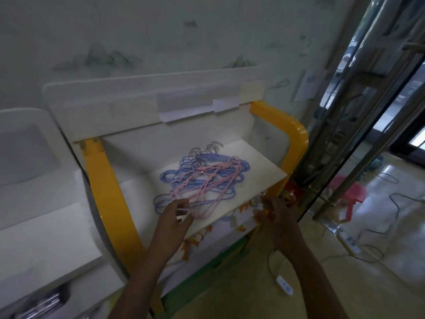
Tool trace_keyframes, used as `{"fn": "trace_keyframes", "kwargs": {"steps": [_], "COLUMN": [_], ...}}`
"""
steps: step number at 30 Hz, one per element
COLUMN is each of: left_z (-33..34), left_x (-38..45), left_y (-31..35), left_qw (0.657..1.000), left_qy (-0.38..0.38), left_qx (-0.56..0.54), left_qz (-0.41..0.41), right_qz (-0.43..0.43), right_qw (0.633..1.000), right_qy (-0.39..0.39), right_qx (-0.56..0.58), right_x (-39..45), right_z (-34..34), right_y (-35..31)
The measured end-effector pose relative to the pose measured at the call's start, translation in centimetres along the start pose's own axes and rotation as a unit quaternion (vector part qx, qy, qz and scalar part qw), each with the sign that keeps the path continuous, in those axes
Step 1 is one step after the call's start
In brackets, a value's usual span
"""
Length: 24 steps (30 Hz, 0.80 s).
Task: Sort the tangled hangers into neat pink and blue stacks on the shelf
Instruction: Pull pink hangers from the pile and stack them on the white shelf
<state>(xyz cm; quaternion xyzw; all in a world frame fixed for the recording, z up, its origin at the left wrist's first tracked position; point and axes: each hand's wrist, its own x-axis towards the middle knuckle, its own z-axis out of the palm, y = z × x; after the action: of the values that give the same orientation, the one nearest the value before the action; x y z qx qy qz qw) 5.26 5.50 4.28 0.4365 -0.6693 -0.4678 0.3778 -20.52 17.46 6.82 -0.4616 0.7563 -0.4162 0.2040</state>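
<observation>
Nearest, at about five o'clock from the pile, the right hand (274,209) hovers off the shelf's front corner; its fingers look loosely curled with something small and pale among them, but blur hides whether it pinches anything. At seven o'clock the left hand (176,214) reaches in with fingers spread and bent, tips at the nearest pink hangers (203,187), touching or about to hook one. Beyond, the blue hangers (184,174) lie tangled under and through the pink ones mid-shelf (259,172), metal hooks pointing to twelve o'clock. Sorting seems barely begun: no separate stacks show. The next move likely calls for teasing one pink hanger free without dragging the rest.
</observation>
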Motion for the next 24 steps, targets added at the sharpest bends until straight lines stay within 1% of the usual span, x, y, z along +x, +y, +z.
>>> {"fn": "trace_keyframes", "kwargs": {"steps": [5, 9, 15, 19, 22, 24], "left_z": [1.5, 3.4, 6.3, 8.6, 10.1, 11.1], "left_x": [1.3, 2.9, 4.9, 4.9, 4.7, 4.9], "left_y": [-1.3, -2.1, -3.2, -4.4, -5.3, -5.4], "left_qw": [0.998, 0.994, 0.981, 0.962, 0.937, 0.921], "left_qy": [0.043, 0.104, 0.158, 0.180, 0.181, 0.192], "left_qx": [0.020, 0.025, 0.081, 0.146, 0.201, 0.227], "left_qz": [-0.029, -0.038, -0.080, -0.146, -0.223, -0.250], "right_qz": [-0.021, -0.056, -0.110, -0.130, -0.128, -0.124], "right_qw": [0.999, 0.995, 0.984, 0.976, 0.970, 0.967], "right_qy": [-0.038, -0.084, -0.139, -0.176, -0.204, -0.221], "right_qx": [-0.010, -0.022, -0.019, -0.009, -0.006, -0.004], "right_x": [4.0, 8.3, 15.8, 18.6, 19.5, 19.9], "right_z": [0.5, -0.1, -1.1, -0.1, 0.6, 0.9], "right_y": [1.2, 1.7, 2.2, 3.9, 5.6, 6.6]}}
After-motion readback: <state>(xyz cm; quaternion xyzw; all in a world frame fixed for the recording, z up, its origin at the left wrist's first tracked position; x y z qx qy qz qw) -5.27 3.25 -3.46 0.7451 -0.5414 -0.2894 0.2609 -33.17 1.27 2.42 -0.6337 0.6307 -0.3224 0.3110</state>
